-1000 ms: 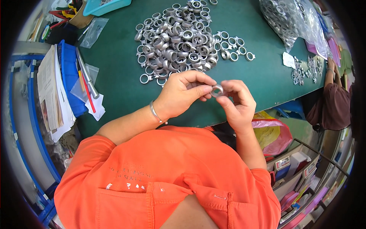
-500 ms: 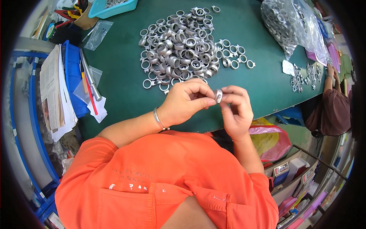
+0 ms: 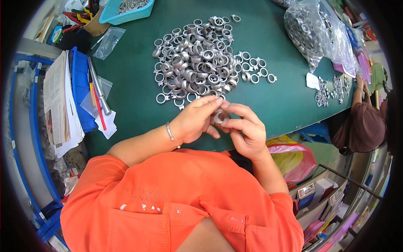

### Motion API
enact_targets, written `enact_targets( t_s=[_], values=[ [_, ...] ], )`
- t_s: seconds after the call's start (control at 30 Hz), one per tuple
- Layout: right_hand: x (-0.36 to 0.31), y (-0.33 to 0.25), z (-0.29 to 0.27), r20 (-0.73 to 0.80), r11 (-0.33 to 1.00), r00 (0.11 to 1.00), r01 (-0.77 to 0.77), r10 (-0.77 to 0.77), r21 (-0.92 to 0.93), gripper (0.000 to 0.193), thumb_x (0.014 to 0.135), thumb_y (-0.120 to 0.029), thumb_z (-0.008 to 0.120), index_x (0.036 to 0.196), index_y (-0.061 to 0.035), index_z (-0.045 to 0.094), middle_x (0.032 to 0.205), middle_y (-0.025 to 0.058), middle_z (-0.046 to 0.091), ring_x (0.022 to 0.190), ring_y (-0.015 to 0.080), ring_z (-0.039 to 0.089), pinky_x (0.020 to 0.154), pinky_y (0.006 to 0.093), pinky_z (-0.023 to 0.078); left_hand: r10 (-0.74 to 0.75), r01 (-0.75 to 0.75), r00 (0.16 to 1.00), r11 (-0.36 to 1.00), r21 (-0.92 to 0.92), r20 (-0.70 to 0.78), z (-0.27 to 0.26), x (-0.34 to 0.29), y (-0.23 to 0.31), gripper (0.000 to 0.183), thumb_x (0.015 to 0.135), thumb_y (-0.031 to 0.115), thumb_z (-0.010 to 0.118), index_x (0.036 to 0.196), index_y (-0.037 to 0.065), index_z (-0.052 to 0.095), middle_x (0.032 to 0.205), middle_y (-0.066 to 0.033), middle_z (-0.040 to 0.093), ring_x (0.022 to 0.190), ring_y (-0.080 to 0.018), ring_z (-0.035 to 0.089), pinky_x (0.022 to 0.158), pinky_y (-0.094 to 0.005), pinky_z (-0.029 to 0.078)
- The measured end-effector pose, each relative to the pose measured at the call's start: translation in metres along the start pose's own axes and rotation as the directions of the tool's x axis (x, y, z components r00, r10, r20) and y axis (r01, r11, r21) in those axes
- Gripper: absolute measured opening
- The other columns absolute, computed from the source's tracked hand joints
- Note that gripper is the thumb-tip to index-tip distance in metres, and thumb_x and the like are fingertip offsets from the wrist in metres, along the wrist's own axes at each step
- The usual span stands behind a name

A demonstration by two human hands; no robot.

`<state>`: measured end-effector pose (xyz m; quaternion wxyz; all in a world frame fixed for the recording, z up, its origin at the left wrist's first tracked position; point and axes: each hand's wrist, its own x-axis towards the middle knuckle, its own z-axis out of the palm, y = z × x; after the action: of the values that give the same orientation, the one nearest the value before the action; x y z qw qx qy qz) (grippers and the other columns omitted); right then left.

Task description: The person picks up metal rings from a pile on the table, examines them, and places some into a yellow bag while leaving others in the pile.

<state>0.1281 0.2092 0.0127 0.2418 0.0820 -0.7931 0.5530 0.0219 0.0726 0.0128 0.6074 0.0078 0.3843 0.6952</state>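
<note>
A small grey metal ring is held between my two hands, its round opening tilted up into view. My left hand, with a silver bangle at the wrist, closes on it from the left, thumb along the top. From the other side my right hand grips it with bent fingers. Just beyond my hands lies a large heap of similar metal rings, many with a small lug on the side. Several loose rings lie off the heap's right side. My fingers cover part of the held ring.
A turquoise basket of small parts stands at the back left. Papers, a blue tray and a red pen lie at left. Clear bags of rings sit at right, near another person's arm.
My hands have drawn nearer together and shifted slightly left. The ring has moved left and down and is turned so its opening shows. The heap has not visibly changed.
</note>
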Motion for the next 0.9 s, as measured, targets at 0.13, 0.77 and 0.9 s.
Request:
enact_targets(
  t_s=[0.13,0.77,0.9],
  values=[
    [0.012,0.036,-0.024,-0.235,0.821,0.971,-0.098,-0.046,-0.563,0.018,0.071,0.005,0.055,0.086,-0.0018,0.061,0.086,0.0137,0.057,0.082,0.0295,0.054,0.072,0.0376,0.044,-0.025,0.029,0.999,0.995,0.092,-0.039,-0.003,0.0,-0.005,0.021,0.093,0.021,0.049,0.09,0.002,0.056,0.073,-0.0033,0.053,0.055,-0.0095,0.049,0.042,-0.0207,0.034],
    [-0.004,0.013,-0.01,-0.073,0.986,0.992,-0.112,0.103,-0.127,0.004,0.083,-0.002,0.059,0.087,-0.0007,0.057,0.076,0.0082,0.055,0.067,0.0147,0.053,0.061,0.0246,0.043,0.308,-0.261,0.948,0.895,0.362,-0.077,0.009,0.002,-0.003,0.011,0.082,0.003,0.062,0.092,0.0,0.061,0.08,-0.0025,0.057,0.064,-0.0075,0.053,0.053,-0.0195,0.043],
    [-0.006,0.011,-0.008,-0.063,0.928,0.938,-0.326,0.342,0.181,0.01,0.089,-0.009,0.054,0.087,0.0006,0.057,0.079,0.0075,0.058,0.069,0.0133,0.055,0.062,0.0247,0.045,0.437,-0.376,0.899,0.777,0.505,-0.003,0.009,-0.001,-0.003,0.007,0.081,0.002,0.063,0.088,0.001,0.064,0.082,-0.0018,0.057,0.064,-0.0073,0.052,0.054,-0.0188,0.042]
  ],
)
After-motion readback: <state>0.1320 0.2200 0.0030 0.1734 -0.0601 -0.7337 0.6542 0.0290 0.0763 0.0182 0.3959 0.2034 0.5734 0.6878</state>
